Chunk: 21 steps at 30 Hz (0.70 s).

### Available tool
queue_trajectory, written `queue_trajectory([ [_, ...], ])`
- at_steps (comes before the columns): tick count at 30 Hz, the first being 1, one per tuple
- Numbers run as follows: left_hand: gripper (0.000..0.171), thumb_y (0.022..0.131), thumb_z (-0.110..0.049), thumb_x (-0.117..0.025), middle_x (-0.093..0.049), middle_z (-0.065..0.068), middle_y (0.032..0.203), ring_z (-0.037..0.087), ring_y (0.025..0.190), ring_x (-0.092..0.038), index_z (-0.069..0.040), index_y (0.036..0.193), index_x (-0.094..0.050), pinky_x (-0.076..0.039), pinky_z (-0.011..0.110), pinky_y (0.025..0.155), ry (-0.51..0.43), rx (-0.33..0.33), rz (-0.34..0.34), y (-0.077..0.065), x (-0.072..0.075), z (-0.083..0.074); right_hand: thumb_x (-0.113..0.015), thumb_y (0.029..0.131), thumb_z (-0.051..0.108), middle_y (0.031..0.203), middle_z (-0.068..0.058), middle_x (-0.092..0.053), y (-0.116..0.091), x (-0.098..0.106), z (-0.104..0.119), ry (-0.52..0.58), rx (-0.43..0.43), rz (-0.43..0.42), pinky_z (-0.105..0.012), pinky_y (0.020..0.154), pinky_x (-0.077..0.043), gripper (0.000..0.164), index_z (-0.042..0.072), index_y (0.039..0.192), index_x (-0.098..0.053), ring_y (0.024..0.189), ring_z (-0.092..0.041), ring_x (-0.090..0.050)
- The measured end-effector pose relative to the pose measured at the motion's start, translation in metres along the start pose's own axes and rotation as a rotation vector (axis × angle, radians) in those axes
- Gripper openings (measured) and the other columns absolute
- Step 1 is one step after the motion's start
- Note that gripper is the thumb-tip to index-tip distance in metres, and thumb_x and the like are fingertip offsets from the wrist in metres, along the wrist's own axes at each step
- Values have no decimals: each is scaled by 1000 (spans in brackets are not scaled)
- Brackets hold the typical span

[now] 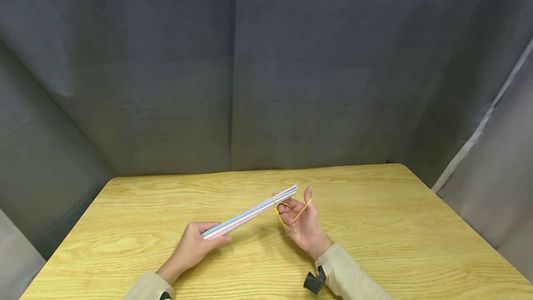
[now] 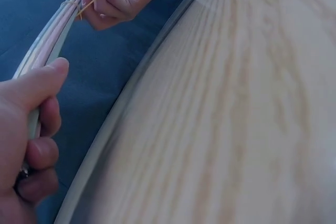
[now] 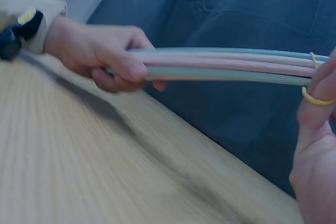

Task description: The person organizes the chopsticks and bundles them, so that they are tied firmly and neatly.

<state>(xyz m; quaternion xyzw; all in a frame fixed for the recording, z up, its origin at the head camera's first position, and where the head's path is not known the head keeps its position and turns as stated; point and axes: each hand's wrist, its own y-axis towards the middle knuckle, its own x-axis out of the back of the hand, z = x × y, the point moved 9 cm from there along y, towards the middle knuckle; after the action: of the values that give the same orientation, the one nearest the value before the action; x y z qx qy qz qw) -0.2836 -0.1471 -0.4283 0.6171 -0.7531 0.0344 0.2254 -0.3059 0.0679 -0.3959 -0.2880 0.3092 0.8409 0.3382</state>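
The banding looks about half done: a yellow rubber band goes around a bundle of pastel straws near its upper-right end, while the rest of the loop is spread over the right hand — that part is not yet on the straws. Judged from this, what is left is to settle the remaining slack around the bundle and free the fingers. Whether the band makes one turn or more cannot be told

The bundle slants across the lower middle of the head view, its lower-left end gripped by the left hand, fingers and thumb clamped around it. The right hand, at lower centre-right, has its thumb raised and its other fingers bent, holding the loop stretched. The hands are apart, joined only by straws and band. At the upper-right end the straw tips are slightly uneven

The wooden table has its back edge across the middle of the frame, with a dark grey curtain rising behind it. Side edges slope toward the lower corners. Bare wood to the right of the right hand and left of the left one gives room sideways — the curtain limits reach only past the back edge
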Motion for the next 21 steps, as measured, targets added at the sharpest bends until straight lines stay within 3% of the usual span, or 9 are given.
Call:
queue_trajectory([
  [6, 37, 78, -25, -80, -73, 15, 97, 4, 62, -56, -1, 105, -73, -49, 21, 53, 79, -102, -4, -3, 0, -11, -5, 97, 60, 102, -3, -71, 1, 1, 9, -89, -2, 66, -13, 73, -47, 88, 2, 114, -69, 85, -7, -63],
  [11, 37, 78, -24, -80, -74, 16, 94, 1, 63, -59, 2, 103, -73, -51, 22, 53, 122, -203, -17, -4, -1, -18, -5, 96, 62, 108, -9, -71, 0, 7, 14, -79, -47, 19, -20, 85, -51, 90, 2, 103, -71, 93, -13, -65],
  [15, 34, 77, -21, -81, -74, 14, 91, 3, 72, -66, 3, 100, -73, -55, 23, 61, 160, -292, -41, -5, 0, -25, -3, 95, 63, 103, -8, -72, 0, 12, 13, -109, -99, 0, -19, 75, -52, 93, 0, 101, -72, 85, -13, -67],
  [21, 28, 75, -16, -81, -75, 11, 89, 11, 78, -71, 1, 97, -74, -55, 20, 64, 286, -453, -55, -10, -4, -38, -10, 102, 51, 85, 1, -74, -1, 14, 10, -301, -128, 65, -13, 55, -46, 77, 7, 107, -73, 64, -3, -64],
])
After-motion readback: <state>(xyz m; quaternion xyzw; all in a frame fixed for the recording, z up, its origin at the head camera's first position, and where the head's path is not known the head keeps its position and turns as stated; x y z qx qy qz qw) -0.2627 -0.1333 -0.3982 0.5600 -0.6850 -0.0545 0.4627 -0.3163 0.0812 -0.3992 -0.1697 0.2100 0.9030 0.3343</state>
